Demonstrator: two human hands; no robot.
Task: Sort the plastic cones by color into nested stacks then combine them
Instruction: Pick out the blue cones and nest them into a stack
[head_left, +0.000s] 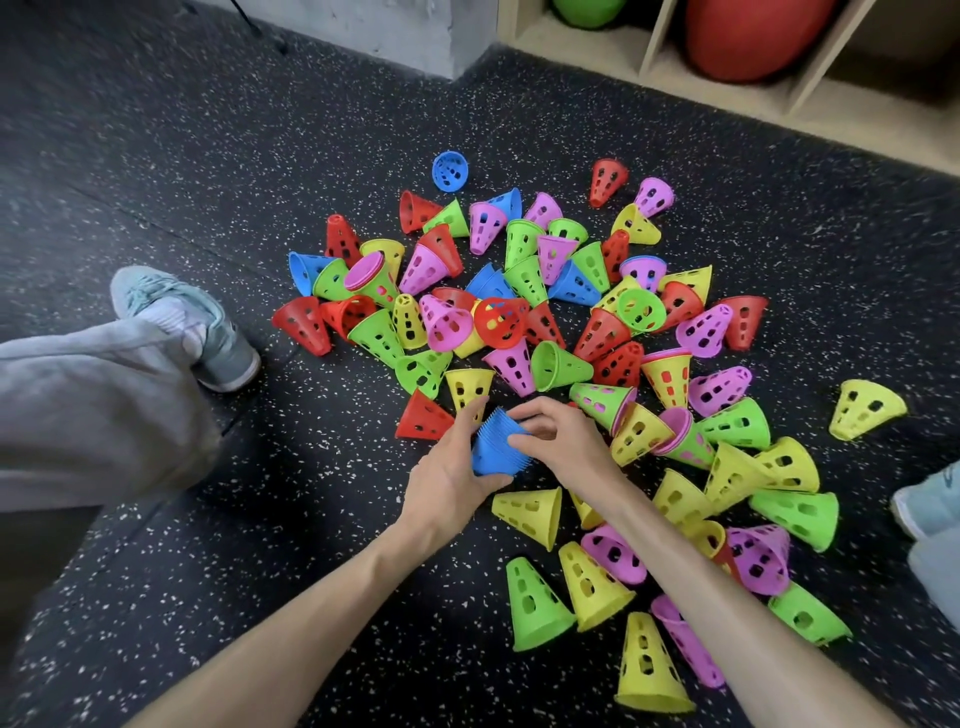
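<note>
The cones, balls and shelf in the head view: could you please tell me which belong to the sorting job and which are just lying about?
In the job:
- blue stack, held by left hand and right hand
- loose cones

Lying about:
- red ball
- green ball
- wooden shelf

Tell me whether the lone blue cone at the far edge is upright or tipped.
Tipped. The blue cone lies on its side on the floor, its open mouth facing the camera.
</note>
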